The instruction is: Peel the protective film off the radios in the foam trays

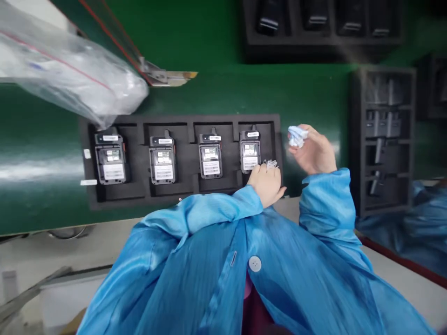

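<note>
A black foam tray (185, 195) lies on the green bench, with several black handheld devices in its compartments. Their backs face up, with white labels and a stubby top end. My left hand (267, 184) is at the tray's right end, fingers curled down beside the rightmost device (250, 149). Some white thin strips or cord (271, 164) show just beyond its fingers; what the fingers grip is hidden. To the right of the tray, my right hand (316, 151) is raised and pinches a crumpled pale blue-and-white cloth (297, 136).
A clear plastic bag (104, 79) hangs over the tray's left end, near a metal clip-like part (167, 77). Another black tray (321, 39) with devices stands at the back. A divided black tray (356, 139) with small parts is at right, near blue fabric (398, 232).
</note>
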A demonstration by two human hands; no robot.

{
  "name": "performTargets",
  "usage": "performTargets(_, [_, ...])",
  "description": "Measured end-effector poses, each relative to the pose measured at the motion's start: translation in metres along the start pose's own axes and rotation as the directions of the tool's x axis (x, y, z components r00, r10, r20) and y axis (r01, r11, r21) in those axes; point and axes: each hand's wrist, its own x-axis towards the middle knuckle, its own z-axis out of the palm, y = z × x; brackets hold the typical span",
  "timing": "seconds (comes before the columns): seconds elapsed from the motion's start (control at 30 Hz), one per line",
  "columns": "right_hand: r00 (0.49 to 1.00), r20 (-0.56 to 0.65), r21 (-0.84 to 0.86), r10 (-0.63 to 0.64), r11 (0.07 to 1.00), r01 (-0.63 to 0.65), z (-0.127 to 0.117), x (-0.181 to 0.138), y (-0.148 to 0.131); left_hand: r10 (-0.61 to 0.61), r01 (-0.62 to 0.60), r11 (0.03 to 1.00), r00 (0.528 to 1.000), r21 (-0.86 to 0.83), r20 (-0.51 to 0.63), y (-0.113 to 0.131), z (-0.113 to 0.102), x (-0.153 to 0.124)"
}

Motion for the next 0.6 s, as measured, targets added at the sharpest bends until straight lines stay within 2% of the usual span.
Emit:
performTargets(0.13, [0.984,-0.126,-0.151,-0.126,0.983,0.106,-0.021,-0.016,0.000,0.098,-0.097,0.994,0.995,-0.042,0.027,0.020,-0.001,0.015])
performTargets(0.23, [0.960,-0.184,-0.291,-0.211,0.945,0.152,-0.028,-0.022,0.001,0.179,-0.178,0.982,0.984,-0.065,0.020,0.011,-0.017,0.005])
performTargets(0.3, [0.960,-0.159,-0.379,-0.229,0.913,0.155,-0.027,-0.025,0.003,0.211,-0.211,0.977,0.977,-0.016,-0.019,-0.005,-0.031,-0.004])
performTargets(0.4, [0.981,-0.065,-0.435,-0.183,0.890,0.137,-0.021,-0.024,0.005,0.203,-0.195,0.972,0.977,0.129,-0.057,-0.032,-0.043,-0.010])
performTargets(0.53, [0.985,0.035,-0.503,-0.167,0.849,0.162,-0.009,-0.019,0.007,0.195,-0.184,0.957,0.980,0.224,-0.027,-0.054,-0.038,-0.002])
performTargets(0.6, [0.972,0.064,-0.627,-0.225,0.749,0.215,-0.002,-0.017,0.007,0.202,-0.194,0.956,0.979,0.221,-0.016,-0.057,-0.030,0.002])
